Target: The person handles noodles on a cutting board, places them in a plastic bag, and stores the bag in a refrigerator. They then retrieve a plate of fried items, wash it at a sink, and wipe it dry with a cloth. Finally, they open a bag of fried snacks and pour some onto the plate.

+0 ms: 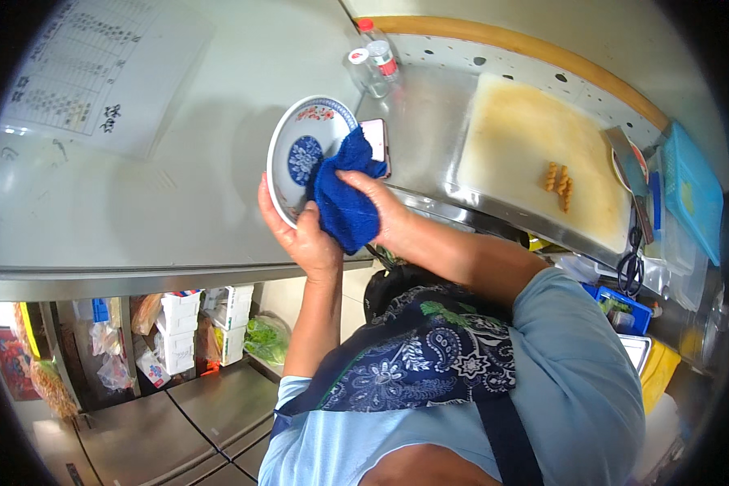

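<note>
A white bowl (284, 149) with a blue patterned rim, red flowers and a blue floral centre is tilted in front of me. My left hand (310, 243) grips its lower left edge, with the thumb over the near side. My right hand (379, 206) holds a blue cloth (347, 203) against the right side of the bowl, draped over its rim. The cloth hides part of the bowl's inside and most of my right fingers. Behind the cloth, a phone (376, 136) with a lit screen is partly covered.
A cutting board (522, 133) on the steel counter (428, 115) bears several twisted snack pieces (562, 182). A cleaver (629, 161) rests across a bowl beside a blue basket (695, 191). Clear bottles (373, 70) stand at the back corner. Stocked shelves (127, 340) lie lower left.
</note>
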Demonstrator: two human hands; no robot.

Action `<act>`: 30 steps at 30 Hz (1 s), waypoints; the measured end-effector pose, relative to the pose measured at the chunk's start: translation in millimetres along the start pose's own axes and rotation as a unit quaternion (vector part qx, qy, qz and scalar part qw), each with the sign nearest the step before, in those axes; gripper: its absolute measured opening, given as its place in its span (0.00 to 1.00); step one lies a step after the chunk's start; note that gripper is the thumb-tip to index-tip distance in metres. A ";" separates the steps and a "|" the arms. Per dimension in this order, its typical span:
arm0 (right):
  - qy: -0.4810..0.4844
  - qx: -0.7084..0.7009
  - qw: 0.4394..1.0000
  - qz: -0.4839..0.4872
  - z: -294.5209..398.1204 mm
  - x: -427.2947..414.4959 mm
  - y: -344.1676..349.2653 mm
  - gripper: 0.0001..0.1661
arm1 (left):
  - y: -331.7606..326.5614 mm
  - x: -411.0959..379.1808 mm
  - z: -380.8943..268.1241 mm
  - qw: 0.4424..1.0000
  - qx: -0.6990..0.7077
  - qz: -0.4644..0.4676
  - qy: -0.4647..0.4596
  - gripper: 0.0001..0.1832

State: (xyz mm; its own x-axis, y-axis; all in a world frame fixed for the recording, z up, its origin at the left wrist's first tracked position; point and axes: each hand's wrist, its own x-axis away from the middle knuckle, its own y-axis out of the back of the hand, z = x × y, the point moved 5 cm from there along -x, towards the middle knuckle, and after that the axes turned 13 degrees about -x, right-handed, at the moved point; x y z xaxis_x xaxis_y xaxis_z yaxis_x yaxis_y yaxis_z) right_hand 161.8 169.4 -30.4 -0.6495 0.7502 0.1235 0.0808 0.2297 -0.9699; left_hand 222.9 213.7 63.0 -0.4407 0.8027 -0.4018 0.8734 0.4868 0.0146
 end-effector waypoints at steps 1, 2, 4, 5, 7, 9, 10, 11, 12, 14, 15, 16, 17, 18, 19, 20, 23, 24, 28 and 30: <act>0.044 0.090 0.994 -0.033 16.0 -1.6 -6.6 0.16 | 3.0 -0.9 5.7 1.000 0.017 0.021 -0.001 0.41; 0.087 0.206 0.975 -0.022 33.5 -3.2 -18.6 0.17 | 9.5 -2.1 17.8 0.998 0.022 0.059 -0.022 0.43; 0.182 0.480 0.858 0.029 75.6 -3.8 -59.3 0.18 | 11.7 -12.7 -0.9 0.992 0.052 0.103 0.054 0.43; 0.220 0.625 0.746 0.064 82.5 -0.5 -80.3 0.20 | 17.1 -13.1 -4.6 0.980 0.101 0.120 0.124 0.42; 0.321 0.718 0.608 0.111 70.0 9.7 -118.6 0.19 | 29.3 -19.3 17.7 0.966 0.036 0.111 0.230 0.33; 0.360 0.711 0.590 0.129 64.2 11.0 -129.0 0.18 | 27.7 -21.3 1.0 0.983 0.124 0.070 0.117 0.30; 0.353 0.669 0.643 0.116 70.0 6.9 -120.4 0.17 | 21.1 -22.5 -7.1 0.989 0.118 0.049 0.077 0.30; 0.344 0.624 0.694 0.103 74.3 1.6 -108.9 0.17 | 14.6 -22.7 -16.4 0.993 0.112 0.028 0.037 0.30; 0.351 0.510 0.783 0.065 70.5 -3.0 -88.0 0.12 | 11.1 -24.9 -27.7 0.994 0.105 0.003 -0.009 0.30; 0.266 0.327 0.907 0.021 37.3 3.9 -68.9 0.07 | 15.0 -29.2 -28.6 0.995 0.098 -0.030 -0.015 0.30; 0.220 0.274 0.936 -0.010 21.8 9.5 -59.7 0.09 | 16.2 -31.6 -27.5 0.995 0.094 -0.043 -0.017 0.29; 0.157 0.255 0.953 -0.041 6.7 16.6 -50.0 0.10 | 20.5 -32.2 -25.1 0.995 0.086 -0.050 -0.021 0.29; 0.078 0.265 0.958 -0.080 -2.2 26.9 -44.6 0.10 | 24.3 -34.0 -20.9 0.994 0.100 -0.052 -0.012 0.28; 0.034 0.329 0.941 -0.075 -1.9 32.1 -35.4 0.17 | 26.1 -36.2 -16.3 0.992 0.115 -0.051 -0.002 0.27; -0.012 0.390 0.918 -0.071 -2.4 36.3 -24.1 0.25 | 29.2 -38.3 -12.5 0.990 0.129 -0.051 0.010 0.27; 0.060 0.423 0.903 -0.046 4.9 40.6 -22.3 0.24 | 32.2 -41.3 -9.3 0.990 0.129 -0.055 0.034 0.24; 0.209 0.496 0.842 0.046 27.6 52.0 -45.8 0.26 | 42.0 -40.9 -6.5 0.983 0.157 -0.054 0.082 0.24; 0.277 0.513 0.810 0.068 36.8 50.6 -64.3 0.29 | 44.9 -36.8 -3.8 0.982 0.155 -0.060 0.088 0.23; 0.575 0.678 0.447 0.096 36.3 54.2 -136.0 0.33 | 34.8 -25.8 7.4 0.981 0.156 -0.047 0.109 0.22; 0.603 0.765 0.201 0.100 13.3 49.6 -141.4 0.25 | 19.0 -15.7 -0.2 0.988 0.140 -0.024 0.065 0.23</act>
State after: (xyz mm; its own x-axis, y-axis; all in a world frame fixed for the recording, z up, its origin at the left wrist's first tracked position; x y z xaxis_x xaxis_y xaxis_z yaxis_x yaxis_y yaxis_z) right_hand 108.1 165.8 110.1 -0.0174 0.4663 -0.8845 -0.9130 0.3532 0.2042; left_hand 246.4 210.5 69.8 -0.4896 0.8275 -0.2748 0.8660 0.4250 -0.2634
